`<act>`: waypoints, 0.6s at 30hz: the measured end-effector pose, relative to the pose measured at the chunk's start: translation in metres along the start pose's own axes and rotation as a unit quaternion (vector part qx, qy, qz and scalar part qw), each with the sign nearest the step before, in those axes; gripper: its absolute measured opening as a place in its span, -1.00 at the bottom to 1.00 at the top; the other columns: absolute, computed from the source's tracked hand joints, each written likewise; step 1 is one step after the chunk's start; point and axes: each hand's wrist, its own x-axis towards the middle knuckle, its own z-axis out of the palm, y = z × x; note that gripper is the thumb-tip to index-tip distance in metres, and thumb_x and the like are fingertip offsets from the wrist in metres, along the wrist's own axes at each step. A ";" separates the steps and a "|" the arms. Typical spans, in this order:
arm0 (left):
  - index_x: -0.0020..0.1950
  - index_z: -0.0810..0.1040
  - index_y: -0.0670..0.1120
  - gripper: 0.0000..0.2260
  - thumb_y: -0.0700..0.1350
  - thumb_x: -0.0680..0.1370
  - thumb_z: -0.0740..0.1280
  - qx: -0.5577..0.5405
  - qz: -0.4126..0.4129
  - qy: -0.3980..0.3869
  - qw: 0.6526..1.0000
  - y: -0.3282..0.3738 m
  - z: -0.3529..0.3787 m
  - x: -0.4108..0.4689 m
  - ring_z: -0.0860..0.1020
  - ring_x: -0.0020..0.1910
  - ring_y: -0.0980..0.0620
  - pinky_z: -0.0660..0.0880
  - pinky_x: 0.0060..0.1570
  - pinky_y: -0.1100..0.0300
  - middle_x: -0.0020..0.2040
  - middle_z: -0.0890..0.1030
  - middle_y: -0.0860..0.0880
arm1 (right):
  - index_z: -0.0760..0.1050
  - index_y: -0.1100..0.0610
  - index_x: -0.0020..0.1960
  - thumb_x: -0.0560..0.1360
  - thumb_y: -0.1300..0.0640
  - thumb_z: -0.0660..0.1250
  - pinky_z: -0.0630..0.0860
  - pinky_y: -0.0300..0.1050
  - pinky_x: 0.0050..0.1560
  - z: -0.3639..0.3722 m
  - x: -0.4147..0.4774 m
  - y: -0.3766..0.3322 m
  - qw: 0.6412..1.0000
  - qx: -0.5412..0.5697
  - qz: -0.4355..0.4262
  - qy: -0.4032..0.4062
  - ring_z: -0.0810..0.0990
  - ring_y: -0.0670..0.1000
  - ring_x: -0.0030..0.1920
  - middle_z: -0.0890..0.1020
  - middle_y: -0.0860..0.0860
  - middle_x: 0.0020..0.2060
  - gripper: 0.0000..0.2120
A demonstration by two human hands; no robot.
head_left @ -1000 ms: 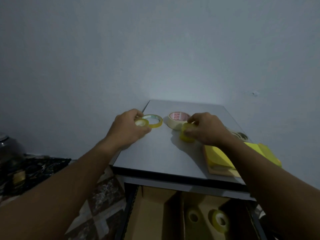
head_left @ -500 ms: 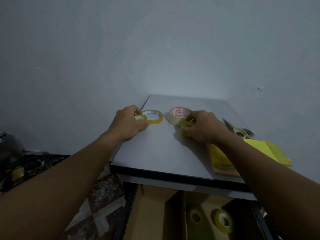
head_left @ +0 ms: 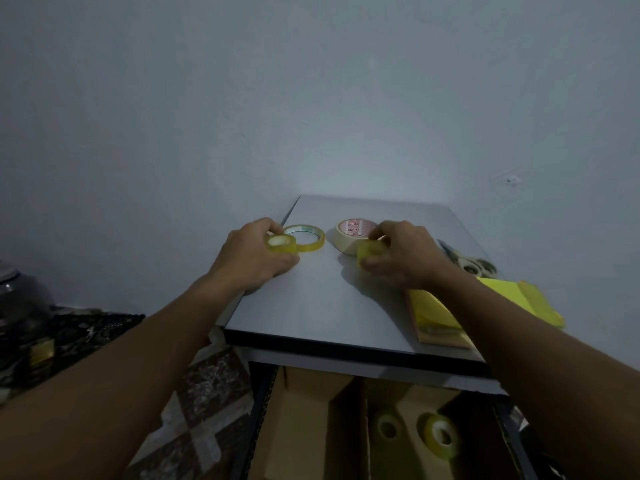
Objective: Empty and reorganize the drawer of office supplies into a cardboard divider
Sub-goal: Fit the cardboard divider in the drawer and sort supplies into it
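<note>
While the cardboard divider (head_left: 311, 427) waits in the open drawer below the desk top's near edge, each hand grips a small yellow tape roll: the left hand (head_left: 256, 258) holds one (head_left: 281, 244) near the left edge, the right hand (head_left: 405, 254) another (head_left: 371, 252) mid-desk. Both rolls lie well behind and above the divider, so either must travel toward the person and down. Two rolls (head_left: 441, 434) already sit in its right compartment; the grey desk top (head_left: 329, 299) meets a bare wall.

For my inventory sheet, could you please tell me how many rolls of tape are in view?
6: one in the left hand, one in the right hand, two flat on the desk, two in the drawer divider. Others may be hidden.
</note>
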 end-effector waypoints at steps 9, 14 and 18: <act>0.08 0.58 0.16 -0.62 0.14 0.32 0.57 -0.051 0.043 -0.018 0.998 0.050 -0.011 -0.085 0.60 -0.09 0.11 0.54 -0.10 0.18 -0.01 0.61 0.14 | 0.54 0.02 0.24 0.35 -0.08 0.50 0.45 -0.12 0.02 -0.039 -0.085 0.003 0.997 0.043 -0.013 0.057 0.56 0.06 0.04 0.63 0.02 0.07 -0.51; 0.09 0.58 0.13 -0.63 0.07 0.35 0.59 -0.086 0.061 -0.064 0.992 0.072 0.008 -0.141 0.61 -0.10 0.16 0.59 -0.10 0.19 -0.02 0.61 0.16 | 0.54 0.00 0.21 0.34 -0.02 0.51 0.38 -0.19 -0.09 -0.044 -0.141 0.021 0.996 0.054 -0.010 0.067 0.55 -0.01 -0.03 0.62 -0.05 0.00 -0.54; 0.16 0.56 0.13 -0.60 0.05 0.37 0.58 -0.106 0.066 -0.122 0.985 0.082 0.033 -0.177 0.59 -0.03 0.18 0.59 -0.05 0.21 0.03 0.60 0.17 | 0.55 -0.01 0.19 0.33 0.00 0.54 0.46 -0.15 -0.07 -0.046 -0.177 0.042 0.993 0.098 0.022 0.066 0.59 0.00 -0.01 0.62 -0.03 0.05 -0.55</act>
